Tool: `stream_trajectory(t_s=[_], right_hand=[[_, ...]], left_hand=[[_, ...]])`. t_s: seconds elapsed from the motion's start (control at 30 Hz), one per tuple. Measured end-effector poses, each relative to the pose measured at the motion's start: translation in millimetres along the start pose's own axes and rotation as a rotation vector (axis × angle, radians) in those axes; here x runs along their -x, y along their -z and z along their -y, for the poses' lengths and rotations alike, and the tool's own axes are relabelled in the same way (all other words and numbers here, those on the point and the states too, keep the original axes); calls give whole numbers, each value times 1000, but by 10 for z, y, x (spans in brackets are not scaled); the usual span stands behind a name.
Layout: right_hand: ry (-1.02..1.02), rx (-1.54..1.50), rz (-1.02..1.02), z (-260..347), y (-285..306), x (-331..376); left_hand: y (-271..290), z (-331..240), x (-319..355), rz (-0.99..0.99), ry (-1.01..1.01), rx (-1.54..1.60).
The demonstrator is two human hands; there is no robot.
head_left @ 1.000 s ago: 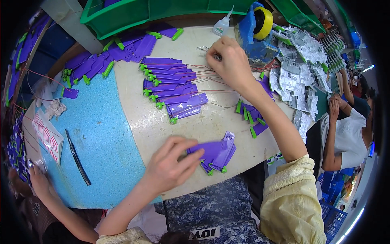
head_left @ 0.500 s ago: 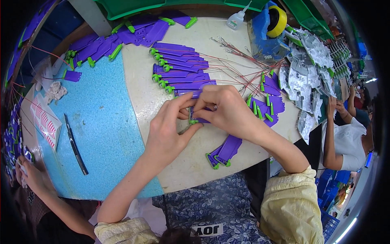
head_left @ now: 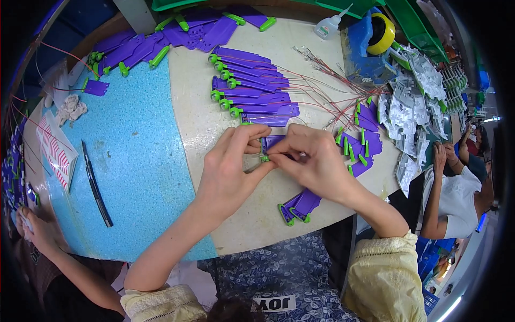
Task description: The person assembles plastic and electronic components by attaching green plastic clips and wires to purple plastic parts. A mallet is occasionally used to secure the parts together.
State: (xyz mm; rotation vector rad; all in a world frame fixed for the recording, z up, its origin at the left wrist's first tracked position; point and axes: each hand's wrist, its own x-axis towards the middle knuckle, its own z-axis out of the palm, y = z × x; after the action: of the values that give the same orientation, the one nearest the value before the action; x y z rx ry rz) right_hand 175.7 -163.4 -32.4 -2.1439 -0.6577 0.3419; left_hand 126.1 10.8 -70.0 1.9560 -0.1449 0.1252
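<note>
Both my hands work close together at the middle of the table on a purple plastic part with a green end [head_left: 272, 142]. My left hand [head_left: 230, 161] is closed, thumb and fingers pinching it from the left. My right hand [head_left: 319, 161] is pinched at its right side, thumb and index near the green end; the fingers cover much of the part. Just beyond lies a row of purple parts with round green ends [head_left: 255, 86], thin red and dark wires running right from them. Two purple parts with green edging [head_left: 299, 206] lie nearer me, below my right hand.
A blue mat [head_left: 129, 161] on the left holds a black utility knife [head_left: 95, 185] and crumpled tissue [head_left: 71, 110]. More purple parts [head_left: 201, 32] lie behind. At right are a tape dispenser [head_left: 370, 51], glue bottle [head_left: 327, 27] and grey-white parts [head_left: 410, 107]. Another person's hand [head_left: 37, 228] is at left.
The view has shifted slightly, so the table appears farther right. My right fingertips have moved toward me, down to the part's green end. My left hand keeps its pinch.
</note>
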Motion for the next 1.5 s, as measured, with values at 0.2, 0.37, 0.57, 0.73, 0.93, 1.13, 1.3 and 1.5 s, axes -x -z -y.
stream_trajectory(t_s=[0.2,0.37,0.57,0.73,0.93,1.13,1.3,1.5], right_hand=[[-88,-14,-109,42,-30,-26],[-11,38,-42,32,28,-116],[-56,-80,88,14,49,-23],[-64,-52,-70,-17,-2,31],[-155,-44,-20,4,75,-129],[-100,-39,57,-18,58,-107],[-103,-109,36,-25,60,7],[-40,-113,26,-27,39,59]], left_hand=[[-25,22,12,-25,-53,42],[-38,31,11,-37,-59,39],[-19,22,14,-30,-36,56],[-33,32,1,-31,-48,30],[-25,27,1,-33,-30,37],[-36,26,-1,-39,-61,32],[0,-24,-16,-19,2,-4],[-19,7,-20,-33,-60,32]])
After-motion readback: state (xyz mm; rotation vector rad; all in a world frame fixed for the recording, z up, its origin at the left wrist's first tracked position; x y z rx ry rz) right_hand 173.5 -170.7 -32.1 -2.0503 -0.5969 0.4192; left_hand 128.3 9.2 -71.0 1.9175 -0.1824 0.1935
